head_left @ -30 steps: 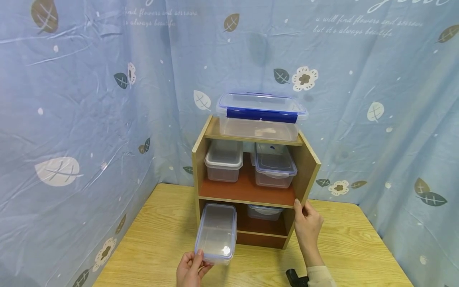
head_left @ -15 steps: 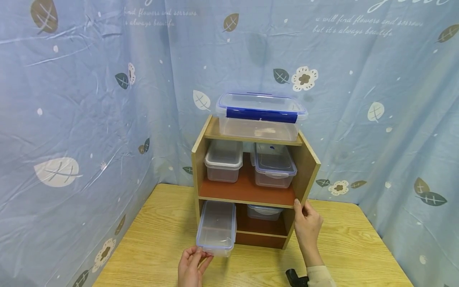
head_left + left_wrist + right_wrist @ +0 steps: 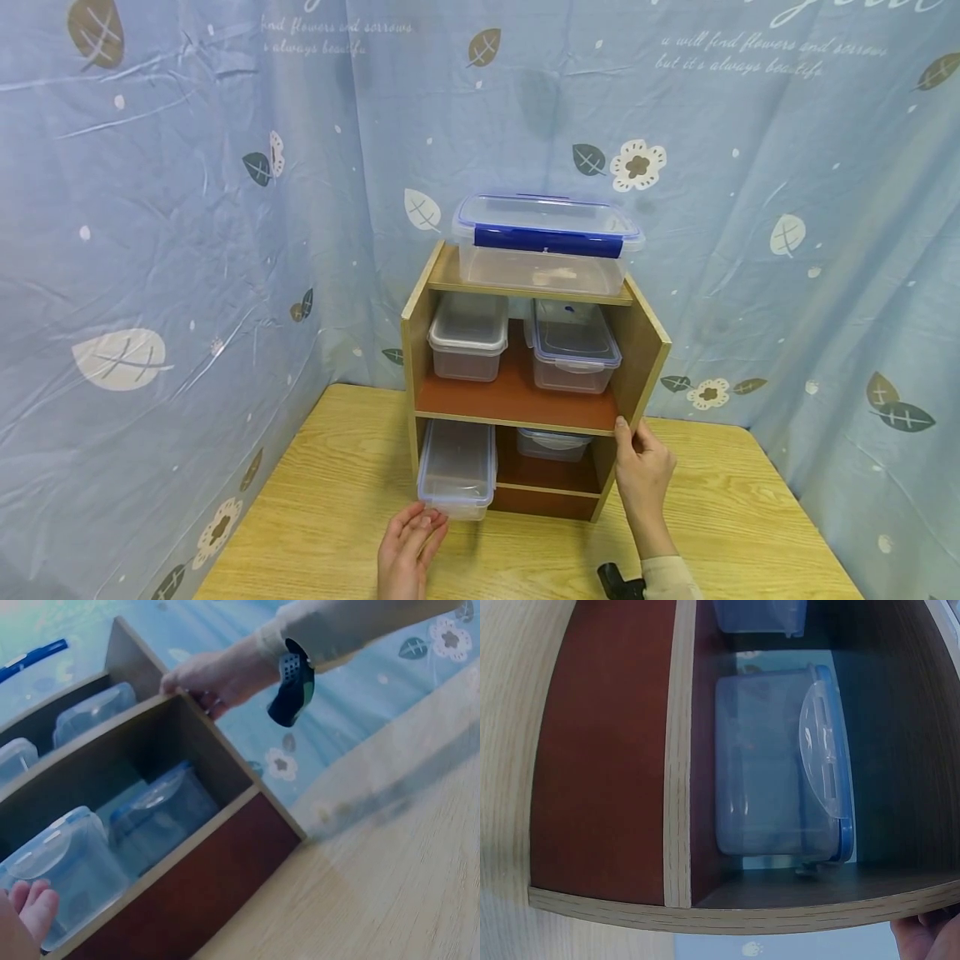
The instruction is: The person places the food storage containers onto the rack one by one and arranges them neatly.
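My left hand (image 3: 407, 548) touches the front left corner of a clear lidded food container (image 3: 457, 471) with its fingertips. That container lies in the lower left of a small wooden shelf unit (image 3: 517, 407), its front sticking out past the edge. In the left wrist view, the fingers (image 3: 39, 907) are against the container's front (image 3: 79, 874). My right hand (image 3: 645, 468) grips the unit's right side panel, thumb at the front edge. Only part of this hand (image 3: 924, 937) shows in the right wrist view.
Another blue-lidded container (image 3: 553, 444) sits at the lower right, set further back. Two containers, one white-lidded (image 3: 468, 342) and one blue-rimmed (image 3: 576, 354), occupy the upper shelf. A large blue-clipped box (image 3: 543, 271) stands on top. A patterned curtain (image 3: 225, 250) surrounds the wooden table (image 3: 720, 508).
The container has slid back and levelled out, deeper into the lower left of the shelf. My left hand has followed it forward, its grip loosening to a fingertip touch. The right hand stays put.
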### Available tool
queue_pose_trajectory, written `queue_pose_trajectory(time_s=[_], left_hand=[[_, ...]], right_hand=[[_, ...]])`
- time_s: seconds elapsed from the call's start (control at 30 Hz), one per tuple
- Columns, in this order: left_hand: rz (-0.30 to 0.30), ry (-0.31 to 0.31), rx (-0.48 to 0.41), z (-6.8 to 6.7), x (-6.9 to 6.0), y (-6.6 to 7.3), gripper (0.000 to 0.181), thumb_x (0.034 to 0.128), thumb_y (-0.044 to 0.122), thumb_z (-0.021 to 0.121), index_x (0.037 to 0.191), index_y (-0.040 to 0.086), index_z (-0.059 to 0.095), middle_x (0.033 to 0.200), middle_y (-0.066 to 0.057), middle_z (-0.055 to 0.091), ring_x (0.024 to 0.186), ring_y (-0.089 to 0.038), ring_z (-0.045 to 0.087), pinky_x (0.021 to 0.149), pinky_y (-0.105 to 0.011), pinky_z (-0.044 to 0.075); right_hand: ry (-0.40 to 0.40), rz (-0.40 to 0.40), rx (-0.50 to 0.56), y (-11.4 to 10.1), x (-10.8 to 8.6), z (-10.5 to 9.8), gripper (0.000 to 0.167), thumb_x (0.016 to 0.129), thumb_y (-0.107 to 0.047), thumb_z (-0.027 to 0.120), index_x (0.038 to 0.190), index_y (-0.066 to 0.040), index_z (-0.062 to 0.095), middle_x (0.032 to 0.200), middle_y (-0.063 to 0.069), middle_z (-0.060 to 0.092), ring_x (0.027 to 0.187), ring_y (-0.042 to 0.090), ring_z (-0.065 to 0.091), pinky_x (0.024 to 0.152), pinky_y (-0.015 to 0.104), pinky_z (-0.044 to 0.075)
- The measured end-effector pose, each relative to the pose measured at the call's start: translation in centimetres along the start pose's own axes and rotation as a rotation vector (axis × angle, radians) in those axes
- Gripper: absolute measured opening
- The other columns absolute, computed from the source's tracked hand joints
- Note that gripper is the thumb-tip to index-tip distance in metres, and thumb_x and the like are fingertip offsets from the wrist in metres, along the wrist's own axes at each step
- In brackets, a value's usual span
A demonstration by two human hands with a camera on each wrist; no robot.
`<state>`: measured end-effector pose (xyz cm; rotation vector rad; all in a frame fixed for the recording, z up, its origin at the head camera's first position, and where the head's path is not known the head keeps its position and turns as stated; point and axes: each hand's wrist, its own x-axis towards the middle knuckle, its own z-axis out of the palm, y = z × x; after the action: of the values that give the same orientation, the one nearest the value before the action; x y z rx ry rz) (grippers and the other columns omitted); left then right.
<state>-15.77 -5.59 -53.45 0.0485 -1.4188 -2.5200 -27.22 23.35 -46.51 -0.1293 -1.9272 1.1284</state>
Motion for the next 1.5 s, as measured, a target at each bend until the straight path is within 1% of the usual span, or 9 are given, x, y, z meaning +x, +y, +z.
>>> queue_pose_trajectory(time_s=[0.27,0.43,0.6,0.67,0.8,0.87,0.97,1.17,1.5], left_hand=[[0.05,-0.075,0.109,-0.2,0.0,-0.6,0.056,0.1001,0.006,0.044,0.14,-0.022,0.017,0.117,0.0,0.061,0.108,-0.005,0.062,0.089,-0.024,0.053],[0.054,-0.124,0.158,0.2,0.0,-0.8,0.059,0.0989,0.006,0.046,0.144,-0.019,0.016,0.133,-0.031,0.049,0.113,-0.002,0.059,0.091,-0.025,0.052],[0.088,-0.049,0.362,0.6,0.0,-1.3,0.056,0.0958,0.004,0.052,0.143,-0.012,0.028,0.136,-0.036,0.043,0.11,0.002,0.057,0.086,-0.022,0.052],[0.229,0.023,0.553,0.8,-0.2,-1.9,0.052,0.0898,0.001,0.06,0.137,-0.009,0.041,0.128,-0.027,0.053,0.106,-0.001,0.058,0.08,-0.022,0.054],[0.718,0.171,0.999,1.0,0.0,-3.0,0.049,0.0727,0.002,0.069,0.121,-0.001,0.059,0.118,-0.014,0.062,0.107,-0.018,0.055,0.091,-0.019,0.047],[0.935,0.17,1.131,1.1,0.3,-3.4,0.053,0.0679,0.008,0.07,0.12,0.001,0.062,0.123,-0.016,0.06,0.115,-0.028,0.051,0.107,-0.02,0.034],[1.089,0.067,1.237,1.3,0.8,-3.7,0.056,0.0702,0.018,0.066,0.123,0.001,0.062,0.134,-0.02,0.055,0.128,-0.041,0.043,0.121,-0.024,0.01],[1.133,-0.063,1.453,1.5,1.1,-4.1,0.065,0.0704,0.031,0.067,0.129,0.003,0.059,0.145,-0.022,0.047,0.137,-0.044,0.036,0.123,-0.038,-0.001],[1.023,-0.112,1.571,1.7,1.2,-4.2,0.072,0.0658,0.033,0.081,0.129,0.006,0.06,0.15,-0.02,0.042,0.138,-0.044,0.034,0.12,-0.042,-0.01]], right_hand=[[-0.005,-0.001,0.017,0.0,0.0,0.0,0.024,0.09,-0.017,0.067,0.068,-0.008,0.065,0.053,-0.004,0.048,0.048,0.002,0.035,0.044,0.021,0.028],[-0.002,-0.01,0.003,0.0,0.0,0.0,0.026,0.09,-0.016,0.066,0.066,-0.008,0.062,0.052,-0.005,0.045,0.048,0.003,0.034,0.044,0.023,0.027],[-0.002,-0.012,0.01,0.1,-0.2,0.0,0.026,0.09,-0.016,0.066,0.066,-0.008,0.062,0.052,-0.006,0.046,0.048,0.002,0.034,0.043,0.022,0.027],[0.001,-0.01,0.011,0.1,-0.3,0.0,0.026,0.09,-0.016,0.067,0.065,-0.008,0.062,0.052,-0.006,0.046,0.047,0.002,0.034,0.043,0.022,0.028],[0.0,0.002,0.022,0.1,-0.4,0.0,0.025,0.09,-0.016,0.067,0.066,-0.009,0.063,0.051,-0.007,0.046,0.047,0.001,0.034,0.043,0.021,0.028],[0.002,0.005,0.027,0.1,-0.3,0.0,0.025,0.09,-0.016,0.067,0.066,-0.009,0.063,0.051,-0.009,0.046,0.046,0.0,0.034,0.043,0.021,0.028],[0.008,-0.001,0.03,0.1,-0.2,0.0,0.025,0.09,-0.016,0.067,0.066,-0.009,0.063,0.051,-0.009,0.045,0.047,0.0,0.034,0.043,0.021,0.028],[-0.003,-0.01,0.034,0.1,-0.1,0.0,0.023,0.09,-0.015,0.067,0.068,-0.009,0.064,0.051,-0.008,0.046,0.046,0.0,0.034,0.042,0.021,0.028],[0.003,-0.004,0.048,0.1,-0.1,0.0,0.023,0.09,-0.016,0.067,0.068,-0.008,0.064,0.051,-0.011,0.046,0.047,-0.001,0.034,0.043,0.021,0.027]])
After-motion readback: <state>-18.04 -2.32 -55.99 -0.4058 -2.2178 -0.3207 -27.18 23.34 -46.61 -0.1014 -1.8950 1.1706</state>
